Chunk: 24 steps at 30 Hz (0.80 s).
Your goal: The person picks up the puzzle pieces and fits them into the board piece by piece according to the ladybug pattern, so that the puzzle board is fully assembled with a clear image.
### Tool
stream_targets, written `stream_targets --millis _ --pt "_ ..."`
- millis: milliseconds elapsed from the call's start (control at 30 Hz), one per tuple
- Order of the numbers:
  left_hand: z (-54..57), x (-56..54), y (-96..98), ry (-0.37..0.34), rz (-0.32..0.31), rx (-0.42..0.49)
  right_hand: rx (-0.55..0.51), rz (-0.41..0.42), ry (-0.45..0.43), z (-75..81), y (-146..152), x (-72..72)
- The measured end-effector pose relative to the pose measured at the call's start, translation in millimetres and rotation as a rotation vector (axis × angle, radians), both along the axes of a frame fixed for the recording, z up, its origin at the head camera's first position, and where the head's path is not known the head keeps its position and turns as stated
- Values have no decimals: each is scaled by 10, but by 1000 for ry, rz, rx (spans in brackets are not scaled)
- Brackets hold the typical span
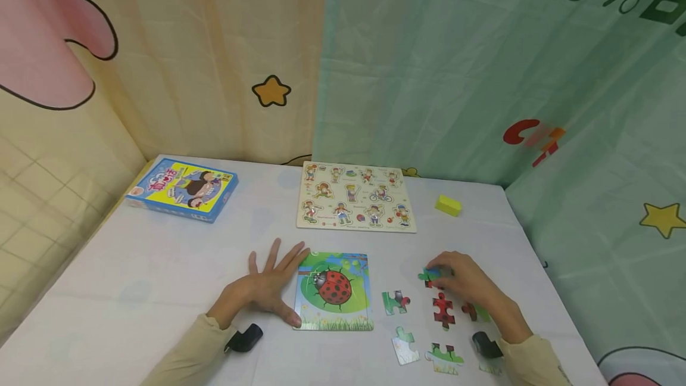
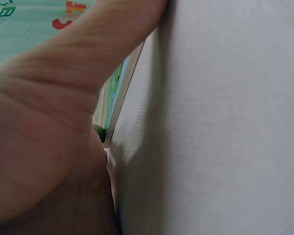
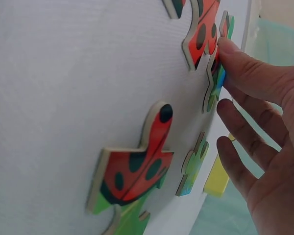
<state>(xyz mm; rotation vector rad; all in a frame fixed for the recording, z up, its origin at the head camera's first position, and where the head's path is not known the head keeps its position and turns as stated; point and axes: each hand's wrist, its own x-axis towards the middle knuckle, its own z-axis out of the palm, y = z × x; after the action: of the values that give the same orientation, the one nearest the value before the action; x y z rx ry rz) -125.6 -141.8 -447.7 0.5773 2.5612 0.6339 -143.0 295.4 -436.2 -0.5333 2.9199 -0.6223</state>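
My left hand [image 1: 270, 285] lies spread at the left side of a square ladybug puzzle board [image 1: 334, 290]. Its thumb touches the lower left corner and its fingertips the upper left; the thumb side fills much of the left wrist view. With thumb and fingertips, my right hand [image 1: 466, 279] pinches a green, blue and red jigsaw piece [image 3: 215, 81] close over the table. Just below it in the head view is a red spotted piece [image 1: 443, 310]. Another red and green piece [image 3: 132, 171] lies nearest the right wrist camera, partly under my hand in the head view.
More jigsaw pieces, such as a grass piece [image 1: 445, 358] and a pale corner piece [image 1: 404, 346], lie right of the board. Behind stand a wooden figure puzzle [image 1: 356, 197], a blue and yellow box [image 1: 184, 189] and a yellow block [image 1: 448, 205]. Curtains enclose the table's back and sides.
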Motion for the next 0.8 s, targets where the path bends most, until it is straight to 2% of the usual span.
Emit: stream_targets --millis 267,467,600,800 --pt "-15 -13 -18 -18 -8 5 19 -9 -36 8 -27 -16" --pt "-32 -22 -26 -25 -12 0 33 18 -33 64 -47 -70" --pt "-24 -6 -16 3 -12 -6 -39 52 -46 116 -72 -124" --pt "-10 8 0 5 -5 -24 -167 134 -136 204 -187 -214"
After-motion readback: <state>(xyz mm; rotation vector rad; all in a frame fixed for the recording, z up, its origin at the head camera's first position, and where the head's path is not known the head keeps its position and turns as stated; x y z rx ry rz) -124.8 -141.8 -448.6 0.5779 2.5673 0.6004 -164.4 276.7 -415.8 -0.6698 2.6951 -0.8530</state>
